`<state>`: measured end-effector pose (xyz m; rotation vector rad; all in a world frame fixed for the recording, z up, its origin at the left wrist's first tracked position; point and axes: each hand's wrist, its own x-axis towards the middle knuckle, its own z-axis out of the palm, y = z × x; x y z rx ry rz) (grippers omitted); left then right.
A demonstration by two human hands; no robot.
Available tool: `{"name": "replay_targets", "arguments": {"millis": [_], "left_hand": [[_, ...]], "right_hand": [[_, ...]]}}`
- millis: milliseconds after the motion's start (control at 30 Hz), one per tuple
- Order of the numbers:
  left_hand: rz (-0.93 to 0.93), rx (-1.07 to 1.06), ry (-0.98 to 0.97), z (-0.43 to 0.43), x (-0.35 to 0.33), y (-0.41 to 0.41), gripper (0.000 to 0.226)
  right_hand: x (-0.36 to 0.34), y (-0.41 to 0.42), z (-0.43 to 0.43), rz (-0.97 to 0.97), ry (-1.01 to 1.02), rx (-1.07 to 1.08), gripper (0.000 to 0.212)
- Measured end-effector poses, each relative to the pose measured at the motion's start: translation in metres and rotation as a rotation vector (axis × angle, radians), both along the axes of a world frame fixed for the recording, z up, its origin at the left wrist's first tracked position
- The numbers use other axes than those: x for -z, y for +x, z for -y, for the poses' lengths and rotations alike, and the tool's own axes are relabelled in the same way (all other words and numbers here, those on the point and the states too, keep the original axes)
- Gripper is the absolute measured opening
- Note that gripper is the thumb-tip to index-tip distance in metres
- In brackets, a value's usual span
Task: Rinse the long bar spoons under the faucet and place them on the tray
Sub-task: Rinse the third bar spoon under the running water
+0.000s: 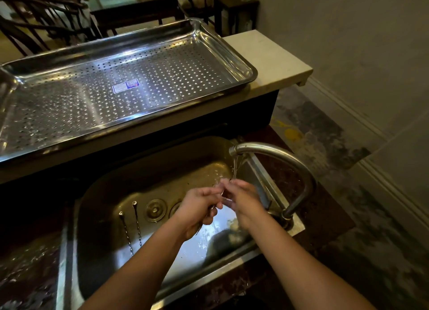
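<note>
Under curved faucet (274, 156) — hands (222, 205) rub twisted spoon (212, 207) | perforated steel tray (120, 87)

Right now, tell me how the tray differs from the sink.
The tray sits up on the pale counter; the sink is set lower, in front of it. The tray's floor is perforated and holds no spoons; the sink's is solid, with two bar spoons lying in it. The tray is shallow; the sink is deep, with water running in. Both are shiny metal.
</note>
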<state>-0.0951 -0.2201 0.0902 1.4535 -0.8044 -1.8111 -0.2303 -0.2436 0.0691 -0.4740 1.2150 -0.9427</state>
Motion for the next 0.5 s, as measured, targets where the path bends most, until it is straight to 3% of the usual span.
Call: {"name": "replay_targets", "arguments": {"millis": [133,300,400,500], "left_hand": [[0.068,0.049,-0.003,-0.010,0.002,0.016,0.018],[0.253,0.012,-0.090,-0.014,0.004,0.018,0.009],[0.380,-0.003,-0.171,-0.018,0.007,0.020,0.011],[0.448,-0.015,-0.243,-0.023,0.012,0.022,0.011]], "right_hand": [[-0.008,-0.006,0.019,0.111,0.064,0.208,0.015],[0.001,0.010,-0.003,0.159,0.038,-0.014,0.001],[0.002,0.008,-0.001,0.072,0.019,-0.030,0.010],[-0.006,-0.002,0.016,0.089,0.032,0.130,0.021]]}}
